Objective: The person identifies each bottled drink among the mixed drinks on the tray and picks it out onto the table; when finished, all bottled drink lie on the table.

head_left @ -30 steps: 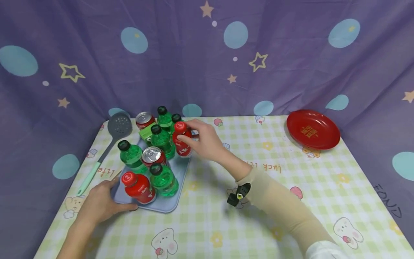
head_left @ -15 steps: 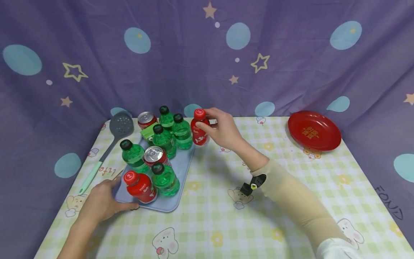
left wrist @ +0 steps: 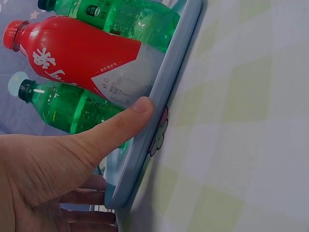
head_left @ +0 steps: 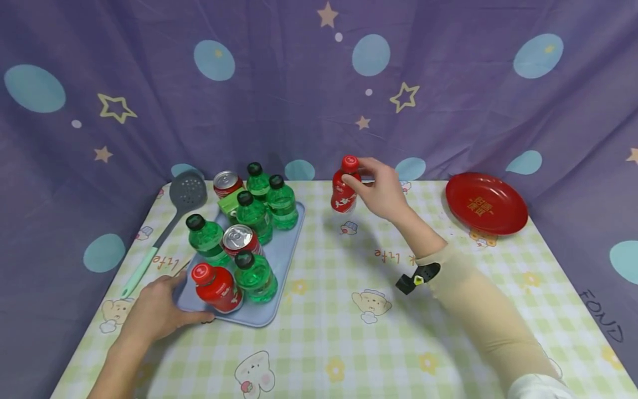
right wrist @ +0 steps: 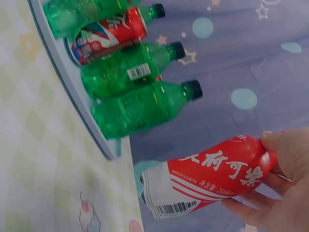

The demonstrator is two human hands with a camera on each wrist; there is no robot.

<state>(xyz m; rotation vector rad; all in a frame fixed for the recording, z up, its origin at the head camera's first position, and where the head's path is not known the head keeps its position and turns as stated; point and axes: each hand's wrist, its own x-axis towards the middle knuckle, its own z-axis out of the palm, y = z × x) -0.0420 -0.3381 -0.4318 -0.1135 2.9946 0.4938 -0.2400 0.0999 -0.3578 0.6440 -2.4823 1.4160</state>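
My right hand (head_left: 382, 191) pinches a red-labelled cola bottle (head_left: 343, 192) near its neck, thumb on the near side. The bottle hangs upright above the back of the table, right of the tray; the right wrist view shows its white lower label and barcode. With thumb and fingers, my left hand (head_left: 155, 311) grips the near-left corner of a blue-grey tray (head_left: 285, 254); the thumb (left wrist: 128, 120) lies along its rim. On the tray stand several green soda bottles (head_left: 256, 279), another red cola bottle (head_left: 218, 289), a soda can (head_left: 240, 239) and a small green box (head_left: 231, 203).
A second can (head_left: 227, 183) stands at the tray's back left. Left of the tray lies a slotted turner (head_left: 186, 191) with a mint handle. A red plate (head_left: 510, 213) sits at the table's back right. A purple curtain (head_left: 299, 122) hangs behind the checked tablecloth (head_left: 319, 343).
My right hand has lifted the red cola bottle off the tray's back right and carried it rightward through the air. My left hand has stayed at the tray's corner.
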